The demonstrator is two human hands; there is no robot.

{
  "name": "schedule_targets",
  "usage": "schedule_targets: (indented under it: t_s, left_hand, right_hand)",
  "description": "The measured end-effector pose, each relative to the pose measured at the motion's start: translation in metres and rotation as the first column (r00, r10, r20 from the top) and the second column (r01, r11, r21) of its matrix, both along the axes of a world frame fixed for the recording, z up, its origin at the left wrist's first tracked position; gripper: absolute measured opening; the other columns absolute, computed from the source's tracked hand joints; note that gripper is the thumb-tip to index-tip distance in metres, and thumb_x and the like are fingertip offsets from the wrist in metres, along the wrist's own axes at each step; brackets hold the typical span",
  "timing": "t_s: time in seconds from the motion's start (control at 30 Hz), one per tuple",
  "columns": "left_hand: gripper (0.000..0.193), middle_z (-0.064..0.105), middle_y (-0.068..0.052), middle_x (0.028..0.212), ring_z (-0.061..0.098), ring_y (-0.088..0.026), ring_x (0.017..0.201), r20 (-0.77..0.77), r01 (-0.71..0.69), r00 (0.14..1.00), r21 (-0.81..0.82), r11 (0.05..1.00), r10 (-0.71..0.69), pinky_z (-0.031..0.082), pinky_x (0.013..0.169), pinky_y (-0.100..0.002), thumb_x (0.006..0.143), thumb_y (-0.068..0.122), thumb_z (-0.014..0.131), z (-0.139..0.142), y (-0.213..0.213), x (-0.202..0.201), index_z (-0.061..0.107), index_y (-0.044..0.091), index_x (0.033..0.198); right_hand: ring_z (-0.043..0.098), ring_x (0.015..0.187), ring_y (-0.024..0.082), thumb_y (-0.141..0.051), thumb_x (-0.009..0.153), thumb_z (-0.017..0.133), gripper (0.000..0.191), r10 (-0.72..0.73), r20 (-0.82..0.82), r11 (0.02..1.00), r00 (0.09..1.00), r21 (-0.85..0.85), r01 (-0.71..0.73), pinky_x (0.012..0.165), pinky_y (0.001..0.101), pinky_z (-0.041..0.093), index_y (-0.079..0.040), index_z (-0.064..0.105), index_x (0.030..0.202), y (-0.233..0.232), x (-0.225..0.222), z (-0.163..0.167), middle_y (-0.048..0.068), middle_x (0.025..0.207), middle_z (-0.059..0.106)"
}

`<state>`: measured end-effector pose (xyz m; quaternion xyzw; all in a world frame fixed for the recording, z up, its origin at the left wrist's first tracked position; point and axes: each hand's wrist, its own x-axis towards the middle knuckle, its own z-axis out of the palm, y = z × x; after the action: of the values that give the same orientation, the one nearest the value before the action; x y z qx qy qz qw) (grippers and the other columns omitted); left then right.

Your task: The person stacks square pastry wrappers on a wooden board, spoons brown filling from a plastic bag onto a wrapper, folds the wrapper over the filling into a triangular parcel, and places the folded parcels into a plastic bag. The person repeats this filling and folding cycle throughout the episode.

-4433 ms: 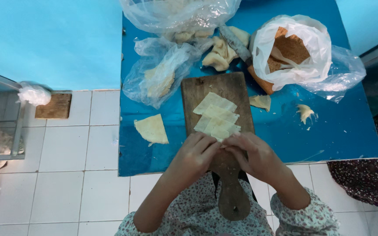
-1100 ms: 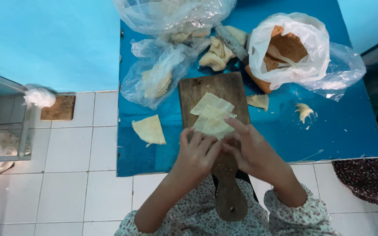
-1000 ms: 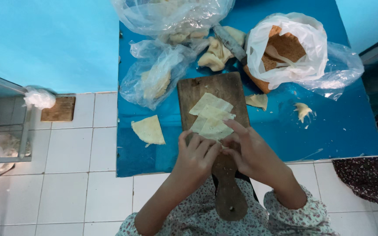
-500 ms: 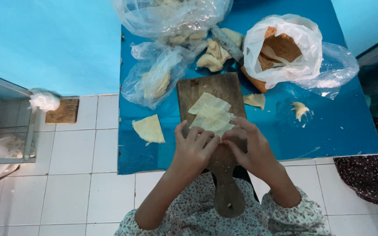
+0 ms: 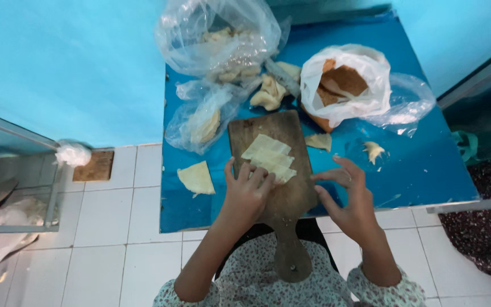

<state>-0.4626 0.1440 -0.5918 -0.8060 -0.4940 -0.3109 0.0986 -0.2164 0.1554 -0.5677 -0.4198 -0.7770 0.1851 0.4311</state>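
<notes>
On the blue bench (image 5: 416,170) a lone dough triangle (image 5: 196,178) lay left. Our left hand (image 5: 248,193) rested on the wooden board (image 5: 282,193), its grip loosely curled, fingertips touching the stacked dough sheets (image 5: 268,157). Our right hand (image 5: 350,199) hovered beside the board, grip spread, holding nothing.

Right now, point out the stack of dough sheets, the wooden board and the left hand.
stack of dough sheets (image 5: 269,157), head view, middle of the top sheet.
wooden board (image 5: 291,199), head view, bare wood below the sheets.
left hand (image 5: 246,196), head view, back of the hand.
</notes>
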Motion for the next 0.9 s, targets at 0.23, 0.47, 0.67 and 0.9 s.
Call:
schedule_targets:
  t_s: [0.23, 0.47, 0.67, 0.9]
  left_hand:
    - [0.022, 0.063, -0.005, 0.099, 0.059, -0.028, 0.105, 0.159, 0.111, 0.981, 0.011, 0.994, -0.112, 0.034, 0.105, -0.068, 0.088, 0.018, 0.073, 0.071, 0.002, -0.015, 0.072, 0.012, 0.109]
    - [0.015, 0.066, -0.007, 0.108, 0.058, -0.032, 0.112, -0.039, -0.313, 0.936, 0.358, 0.880, 0.349, 0.037, 0.109, -0.066, 0.101, 0.021, 0.071, 0.206, 0.093, -0.062, 0.069, 0.012, 0.113]
    - [0.036, 0.063, -0.009, 0.131, 0.055, -0.034, 0.123, 0.053, -0.272, 0.961, 0.351, 0.896, 0.271, 0.032, 0.109, -0.068, 0.095, 0.028, 0.071, 0.207, 0.093, -0.065, 0.069, 0.010, 0.127]
    - [0.038, 0.066, -0.011, 0.125, 0.058, -0.033, 0.116, 0.179, 0.052, 0.982, 0.065, 0.997, -0.063, 0.035, 0.106, -0.059, 0.089, 0.025, 0.076, 0.120, 0.004, -0.065, 0.068, 0.008, 0.122]
  right_hand:
    - [0.068, 0.115, 0.035, -0.001, 0.086, 0.076, 0.055, -0.209, 0.086, 0.966, 0.974, 0.176, 0.192, 0.099, 0.0421, 0.052, -0.004, 0.043, 0.130, 0.019, 0.021, 0.045, 0.014, 0.112, 0.074]
    - [0.070, 0.101, 0.036, -0.015, 0.090, 0.077, 0.052, -0.338, 0.219, 0.939, 0.915, 0.147, 0.311, 0.084, 0.0480, 0.055, -0.007, 0.055, 0.136, 0.080, 0.004, 0.098, 0.018, 0.111, 0.074]
    - [0.067, 0.092, 0.045, -0.015, 0.084, 0.081, 0.057, -0.436, 0.410, 0.899, 0.801, 0.241, 0.366, 0.076, 0.0533, 0.054, -0.007, 0.056, 0.135, 0.106, -0.042, 0.113, 0.026, 0.096, 0.069]
    - [0.072, 0.078, 0.038, -0.001, 0.087, 0.073, 0.047, -0.404, 0.201, 0.908, 0.893, 0.206, 0.364, 0.067, 0.0483, 0.056, -0.008, 0.056, 0.129, 0.120, -0.056, 0.107, 0.015, 0.090, 0.075]
